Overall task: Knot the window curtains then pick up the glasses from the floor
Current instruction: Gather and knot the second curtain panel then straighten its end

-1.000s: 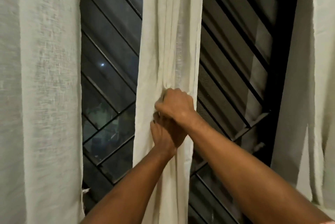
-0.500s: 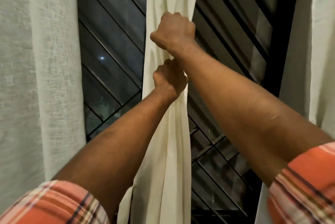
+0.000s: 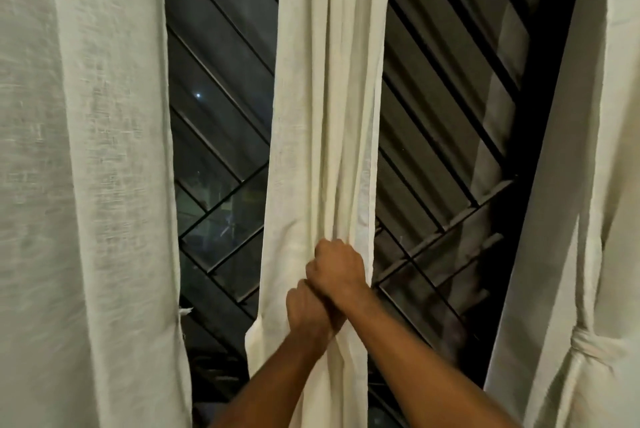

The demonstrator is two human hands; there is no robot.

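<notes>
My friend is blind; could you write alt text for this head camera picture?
Both hands grip the bunched middle curtain before a dark barred window, right hand above left hand. The left curtain hangs loose; the right curtain is already knotted.

Legible text: none. Checked the middle cream woven fabric curtain (image 3: pixel 329 115), the left cream woven fabric curtain (image 3: pixel 86 150), the right cream woven fabric curtain (image 3: pixel 588 185) and the dark diagonal-barred metal window grille (image 3: pixel 221 81): no lettering, label, brand mark or numeral readable on any of them
</notes>
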